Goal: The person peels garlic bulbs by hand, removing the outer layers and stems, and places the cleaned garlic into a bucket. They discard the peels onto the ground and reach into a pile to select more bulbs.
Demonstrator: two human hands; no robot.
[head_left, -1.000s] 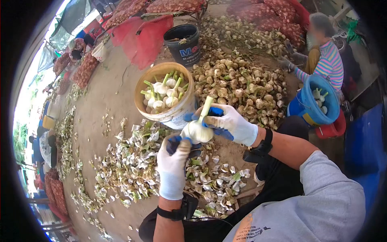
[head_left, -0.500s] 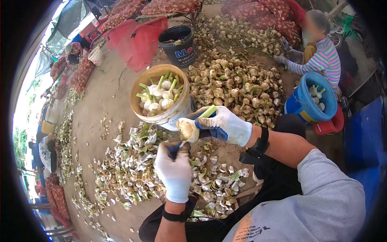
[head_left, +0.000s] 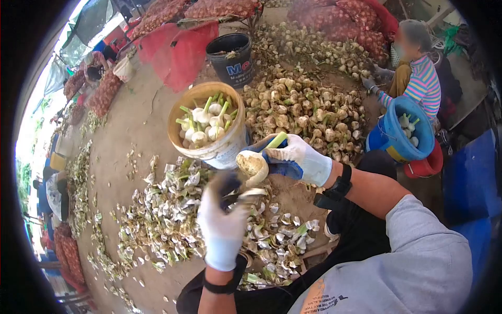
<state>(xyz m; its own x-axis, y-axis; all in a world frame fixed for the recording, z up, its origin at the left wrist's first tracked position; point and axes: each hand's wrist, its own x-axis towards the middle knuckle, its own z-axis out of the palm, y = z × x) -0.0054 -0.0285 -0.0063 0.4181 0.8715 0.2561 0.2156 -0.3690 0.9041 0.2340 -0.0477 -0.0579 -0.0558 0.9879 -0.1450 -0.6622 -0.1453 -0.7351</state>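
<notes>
My right hand (head_left: 299, 160), in a white glove with blue-coated fingers, is closed around a garlic bulb (head_left: 252, 165) with a cut green stem (head_left: 277, 139) sticking up. The bulb's rough, brownish root side faces my left hand (head_left: 224, 217), which is gloved alike and smeared by motion just below it. A pale strip of garlic peel (head_left: 252, 193) shows by the left thumb, under the bulb; whether the fingers grip it I cannot tell. Behind the bulb stands a whitish bucket (head_left: 236, 137) holding peeled white garlic bulbs (head_left: 201, 123) with green stems.
Shed garlic peels (head_left: 172, 220) cover the ground below my hands. Beyond lies a heap of unpeeled garlic (head_left: 308, 112), with a black bucket (head_left: 235, 68) beside it. At right, a person (head_left: 421, 81) sits behind a blue bucket (head_left: 384, 133) and a red bucket (head_left: 426, 162). Red net sacks (head_left: 340, 26) are stacked behind.
My left hand has drawn slightly down and away from the bulb, and a pale peel strip now shows by its thumb. My right hand, with the bulb, has shifted slightly right.
</notes>
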